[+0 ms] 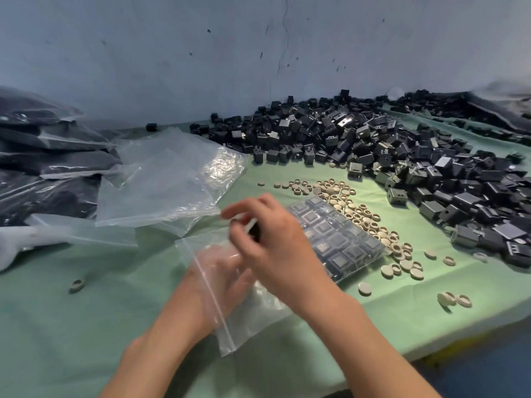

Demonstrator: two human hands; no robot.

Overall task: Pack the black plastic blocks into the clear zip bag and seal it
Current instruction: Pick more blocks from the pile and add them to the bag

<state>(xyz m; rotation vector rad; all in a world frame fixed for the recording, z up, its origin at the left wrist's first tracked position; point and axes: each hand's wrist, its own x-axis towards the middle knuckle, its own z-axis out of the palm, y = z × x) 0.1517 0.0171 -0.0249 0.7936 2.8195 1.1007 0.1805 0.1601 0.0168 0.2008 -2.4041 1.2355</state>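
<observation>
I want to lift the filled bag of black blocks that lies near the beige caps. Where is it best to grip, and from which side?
Probably the filled bag is best gripped by its two long edges, from above. It lies flat on the green cloth with blocks in stiff rows, so fingers can clamp its sides. The near end is under the right hand.

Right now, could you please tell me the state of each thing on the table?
Zip bag: open, left hand inside.
Right hand: pinching a dark piece at the bag's mouth.
Filled bag: flat, packed with blocks.
Empty bags: loosely piled.
Black blocks: heaped loose.
</observation>
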